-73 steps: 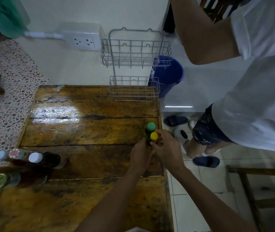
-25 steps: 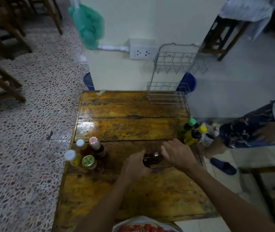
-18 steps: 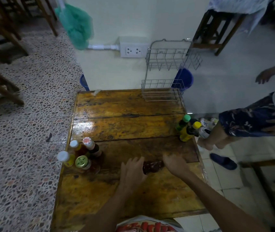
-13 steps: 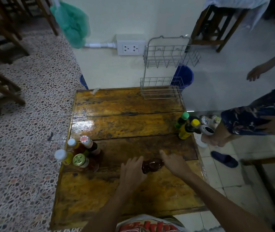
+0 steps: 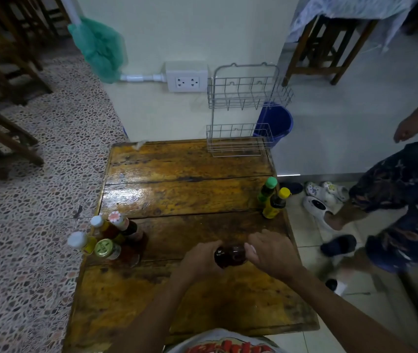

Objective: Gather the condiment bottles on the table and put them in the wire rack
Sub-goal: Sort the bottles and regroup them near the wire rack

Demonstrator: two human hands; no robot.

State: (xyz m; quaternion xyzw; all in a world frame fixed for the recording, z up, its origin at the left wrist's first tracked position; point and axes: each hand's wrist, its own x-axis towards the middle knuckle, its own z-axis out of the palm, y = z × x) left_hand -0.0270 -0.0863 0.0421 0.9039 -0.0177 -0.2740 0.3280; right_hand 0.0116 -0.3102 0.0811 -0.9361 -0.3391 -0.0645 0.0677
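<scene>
Your left hand [image 5: 200, 258] and right hand [image 5: 271, 253] grip a dark brown bottle [image 5: 229, 256] lying on the wooden table [image 5: 182, 194]. At ten o'clock of it stands a cluster of capped bottles [image 5: 106, 238]; at one o'clock, a green-capped bottle [image 5: 266, 189] touches a yellow-capped bottle [image 5: 275, 203]. The wire rack [image 5: 243, 110] stands at twelve o'clock, at the far edge.

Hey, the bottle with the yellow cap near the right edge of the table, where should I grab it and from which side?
Probably best to take the yellow-capped bottle round its dark neck just under the cap, coming from above and its near side. It stands upright, narrowing at the neck. The green-capped bottle stands close behind it, and the table edge runs along its right, so those sides are tight.
</scene>
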